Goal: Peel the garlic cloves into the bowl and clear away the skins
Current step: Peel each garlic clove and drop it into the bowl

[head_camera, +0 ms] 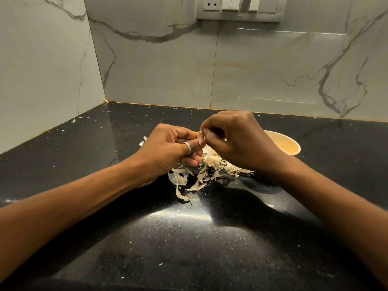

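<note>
Both hands meet over the black counter [189, 238]. My left hand [168, 150], a ring on its thumb, pinches a small garlic clove [200, 135] between thumb and fingers. My right hand [237, 139] pinches the clove's papery skin from the right side. Most of the clove is hidden by the fingers. Under the hands lies a heap of pale garlic skins [201, 173]. A cream bowl [287, 144] stands just right of my right hand, partly hidden by it; its contents are hard to make out.
Marble-look wall tiles close the counter at the back and left, forming a corner [106, 100]. A switch panel [239, 8] sits high on the back wall. Tiny skin flakes are scattered across the counter.
</note>
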Motion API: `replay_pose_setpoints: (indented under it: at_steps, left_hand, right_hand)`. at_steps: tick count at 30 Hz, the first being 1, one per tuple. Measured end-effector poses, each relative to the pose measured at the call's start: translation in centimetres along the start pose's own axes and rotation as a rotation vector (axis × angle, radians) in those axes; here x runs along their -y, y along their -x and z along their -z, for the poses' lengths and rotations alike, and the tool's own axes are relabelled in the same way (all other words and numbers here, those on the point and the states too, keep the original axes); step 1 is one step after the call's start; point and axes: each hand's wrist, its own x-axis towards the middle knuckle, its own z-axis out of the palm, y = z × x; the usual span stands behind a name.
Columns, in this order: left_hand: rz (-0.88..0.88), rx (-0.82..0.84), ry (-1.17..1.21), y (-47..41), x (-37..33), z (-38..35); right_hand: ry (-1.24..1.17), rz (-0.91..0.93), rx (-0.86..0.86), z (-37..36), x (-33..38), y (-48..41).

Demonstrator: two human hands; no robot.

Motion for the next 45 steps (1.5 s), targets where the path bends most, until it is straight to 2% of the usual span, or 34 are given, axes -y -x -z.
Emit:
replay_pose_setpoints:
  at_steps: [4,10,28,39,45]
  left_hand:
    - [-0.022,-0.001,-0.009,-0.1,0.1,-0.1]
    - [-0.062,-0.043,-0.050,-0.2,0.2,0.0]
    - [-0.122,-0.067,-0.177,-0.1,0.0,0.3]
    - [-0.089,-0.047,-0.096,0.2,-0.5,0.2]
    - [-0.152,-0.064,-0.119,0.2,-0.8,0.3]
  right_hand:
    - [-0.150,-0.131,-0.031,0.0,0.0,0.1]
    - [-0.206,-0.146,-0.033,0.3,0.1,0.1]
    - [-0.109,-0.070,0.012,0.9,0.0,-0.2]
    - [-0.013,-0.034,0.041,0.9,-0.3,-0.2]
    - [0.010,-0.032,0.038,0.7,-0.3,-0.2]
